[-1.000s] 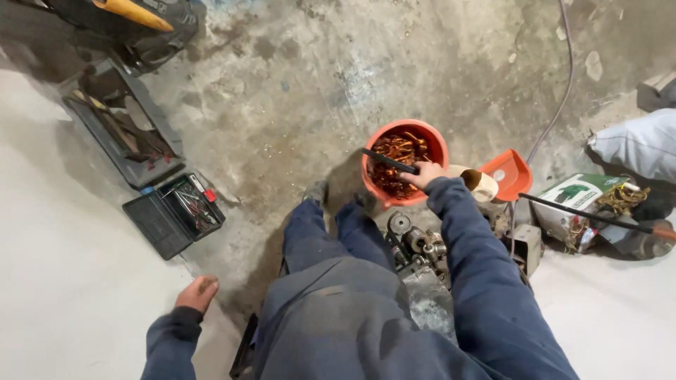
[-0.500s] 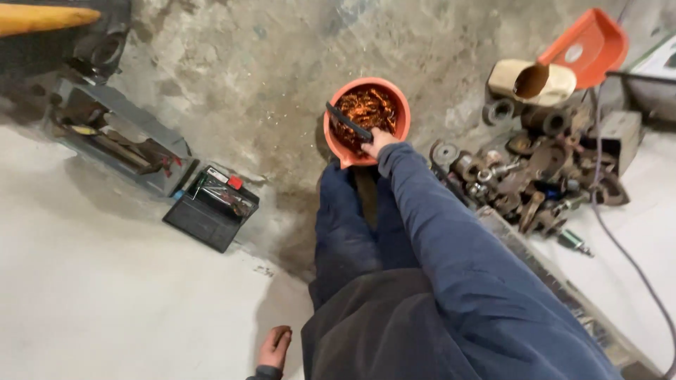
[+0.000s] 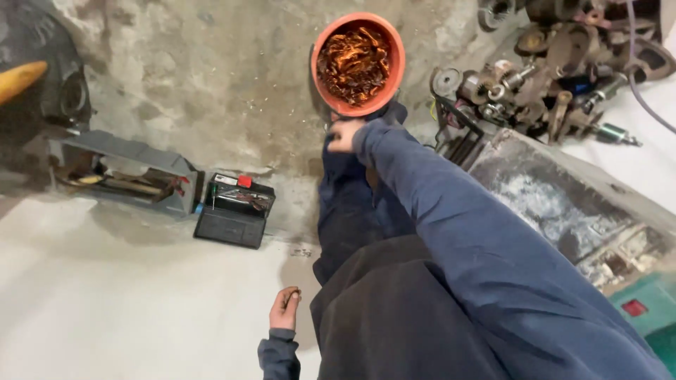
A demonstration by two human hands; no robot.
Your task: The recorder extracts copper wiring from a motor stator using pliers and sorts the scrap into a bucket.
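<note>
1. Right hand [image 3: 345,135] is seen at the near rim of one orange bucket [image 3: 391,77]; fingers are curled, but contact with the rim and any held thing cannot be told, blurred.
2. Left hand [image 3: 285,309] is rested low by the hip on the pale floor [image 3: 127,309]; fingers loosely curled, something small may be pinched, too small to tell.
3. Bucket is stood on rough concrete just beyond the knees, filled with reddish-brown scrap [image 3: 355,60]; pieces cannot be counted.
4. Legs and torso are covered by dark clothing; ground beneath is hidden.
5. One open black tool case [image 3: 234,210] and one grey tray [image 3: 127,172] are seen at left, contents unclear.
6. A heap of metal parts [image 3: 542,70] is seen at right, cut off at the top edge, count impossible.
</note>
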